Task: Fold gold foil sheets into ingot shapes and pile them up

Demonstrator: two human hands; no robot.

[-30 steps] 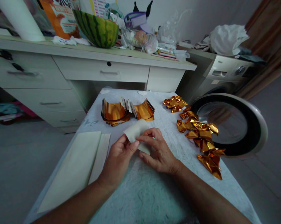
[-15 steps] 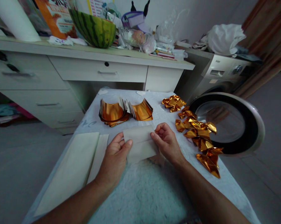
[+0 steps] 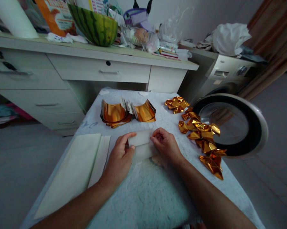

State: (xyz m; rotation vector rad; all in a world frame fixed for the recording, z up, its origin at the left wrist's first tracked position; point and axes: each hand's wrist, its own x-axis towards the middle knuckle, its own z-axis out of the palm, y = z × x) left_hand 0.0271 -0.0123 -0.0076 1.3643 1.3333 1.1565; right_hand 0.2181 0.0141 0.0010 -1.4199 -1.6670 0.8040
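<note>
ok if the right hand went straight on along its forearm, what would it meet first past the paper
Likely the right stack of curved gold sheets, ahead of the right hand beyond the pale paper, though depth is unclear.

A long white desk point(image 3: 124, 58) stands against a pale, bare-looking wall point(image 3: 212, 11), with a stack of drawers point(image 3: 26, 99) at its left and one wide drawer point(image 3: 83, 70) beside them. Next to the desk's right end is a silver washing machine point(image 3: 211, 86), its round door point(image 3: 229, 122) standing open. A brown curtain point(image 3: 269, 43) hangs at the far right. Grey floor point(image 3: 36, 152) shows on both sides of a cloth-covered table point(image 3: 143, 194). The light is dim and cool.
</note>
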